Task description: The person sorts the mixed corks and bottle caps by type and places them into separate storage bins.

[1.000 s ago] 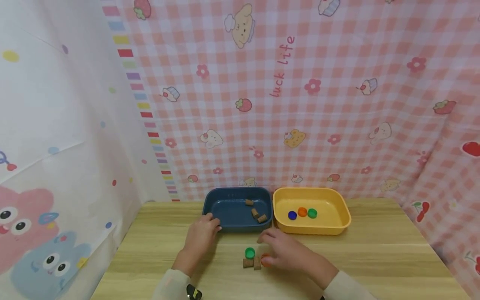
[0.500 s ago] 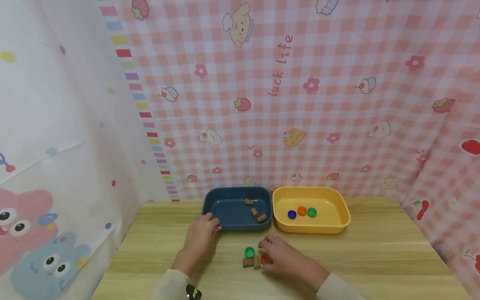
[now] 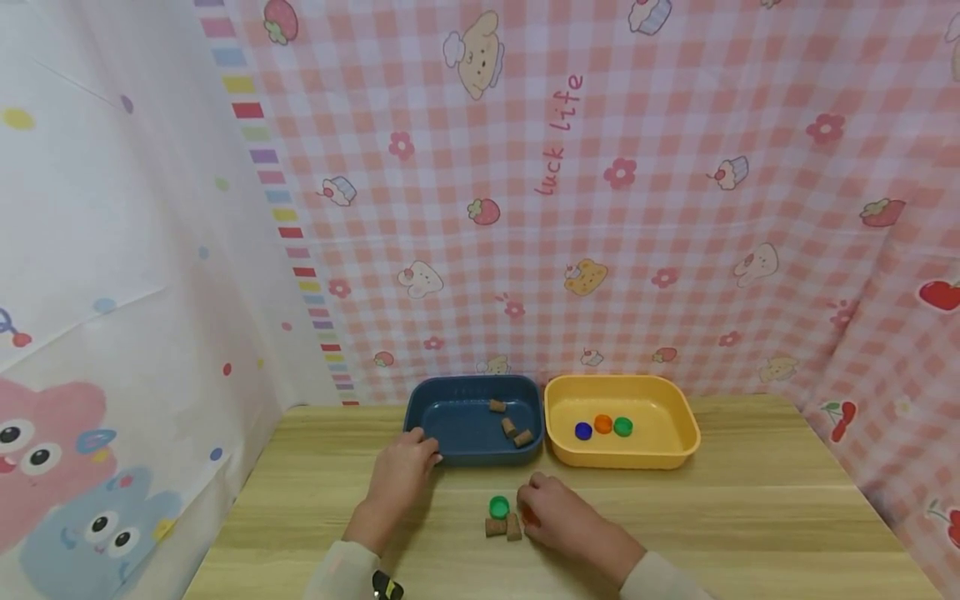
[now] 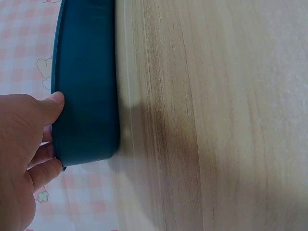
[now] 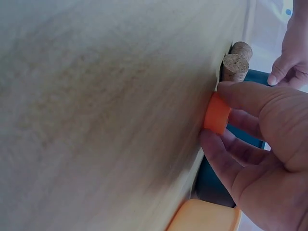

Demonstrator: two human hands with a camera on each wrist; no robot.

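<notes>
At the near left corner of the dark blue tray (image 3: 457,450), my left hand (image 3: 400,471) grips the rim; in the left wrist view the thumb lies on the near wall and fingers curl at the edge. My right hand (image 3: 566,517) pinches an orange bottle cap (image 5: 217,113) between thumb and fingers, low at the table top. Left of that hand lie a green bottle cap (image 3: 499,507) and two corks, one lying sideways (image 3: 496,527) and another cork (image 3: 513,527) beside it. The right hand mostly hides the orange cap in the head view.
Several corks (image 3: 522,437) lie in the blue tray's right half. Touching or nearly touching it on the right, a yellow tray (image 3: 678,454) holds a blue cap (image 3: 583,431), an orange cap (image 3: 603,424) and a green cap (image 3: 623,427). Patterned cloth (image 3: 480,275) hangs behind the table.
My right hand has moved slightly down over the orange cap, and its fingers have closed in on it. The left hand has stayed on the blue tray's rim.
</notes>
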